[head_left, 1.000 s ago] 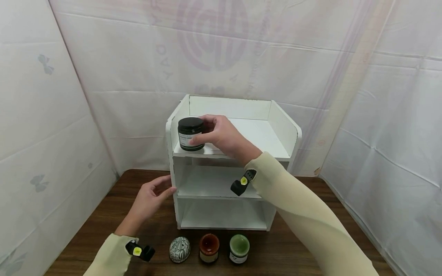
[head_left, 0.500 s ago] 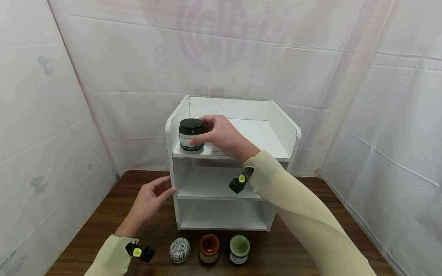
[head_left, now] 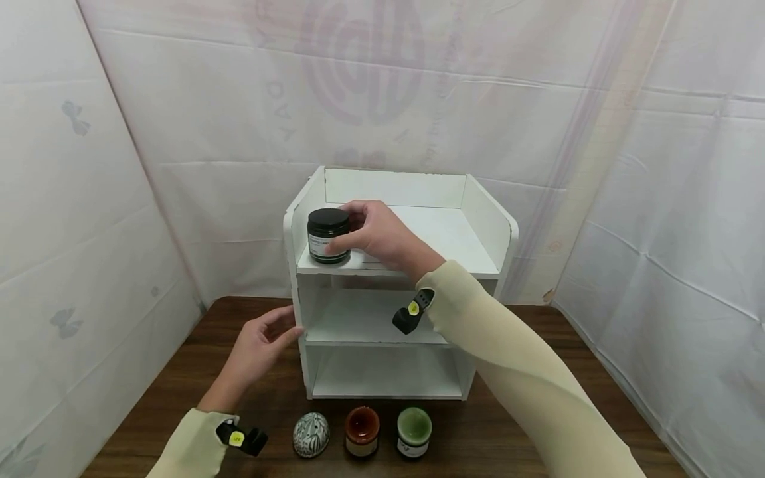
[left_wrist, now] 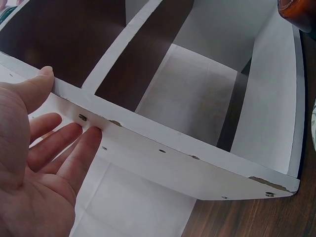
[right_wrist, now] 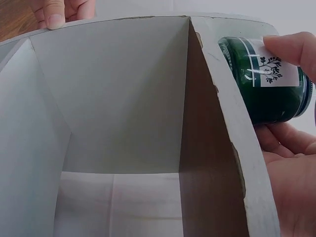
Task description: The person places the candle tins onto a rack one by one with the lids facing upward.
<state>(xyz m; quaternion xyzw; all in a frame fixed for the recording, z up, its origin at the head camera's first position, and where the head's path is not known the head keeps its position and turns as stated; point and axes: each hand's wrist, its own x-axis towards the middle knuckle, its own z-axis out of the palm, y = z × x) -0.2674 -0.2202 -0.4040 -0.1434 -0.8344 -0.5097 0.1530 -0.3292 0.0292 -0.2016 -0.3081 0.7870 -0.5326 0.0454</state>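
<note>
On the top board of the white shelf unit (head_left: 382, 271), near its left side wall, stands a dark green glass candle jar (head_left: 321, 245) with a black lid. My right hand (head_left: 382, 238) grips the jar from the right, thumb across its white label; the right wrist view shows a plant drawing on the label (right_wrist: 276, 71). Low on the unit's left side, my left hand (head_left: 257, 348) touches the panel. Its thumb lies on the front edge and its loosely extended fingers (left_wrist: 81, 153) rest against the outer face.
In front of the unit on the brown wooden table (head_left: 185, 378) are a black-and-white patterned oval object (head_left: 311, 435), a reddish-brown cup-shaped jar (head_left: 361, 435) and a green cup-shaped jar (head_left: 414, 431). White sheeting (head_left: 227, 133) encloses the back and sides.
The candle jar and my right hand have shifted very slightly down in the head view, along with a small camera shift. My left hand stays at the side panel.
</note>
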